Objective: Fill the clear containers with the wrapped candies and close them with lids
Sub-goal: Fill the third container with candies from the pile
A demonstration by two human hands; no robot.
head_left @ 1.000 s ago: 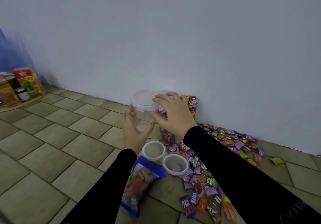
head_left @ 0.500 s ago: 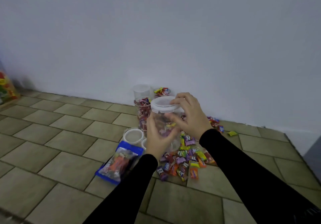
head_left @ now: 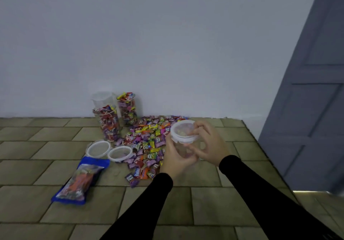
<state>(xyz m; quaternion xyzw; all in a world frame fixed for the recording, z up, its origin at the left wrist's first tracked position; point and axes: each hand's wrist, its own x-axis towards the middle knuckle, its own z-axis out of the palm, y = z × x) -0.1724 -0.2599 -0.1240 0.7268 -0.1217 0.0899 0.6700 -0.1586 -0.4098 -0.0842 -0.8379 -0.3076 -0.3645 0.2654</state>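
I hold a clear container with a white lid on top, above the right edge of the candy pile. My left hand wraps its body from the left; my right hand grips it from the right, fingers at the lid's rim. Wrapped candies lie spread on the tiled floor. By the wall stand two tall clear containers full of candies, uncovered, with an empty one behind. Two loose white lids lie on the floor.
A blue candy bag lies on the tiles at the lower left. The white wall runs along the back. A grey-blue door stands at the right.
I have carried the lidded container to the right, away from the other containers by the wall. The view has swung right, and the door has come into sight.
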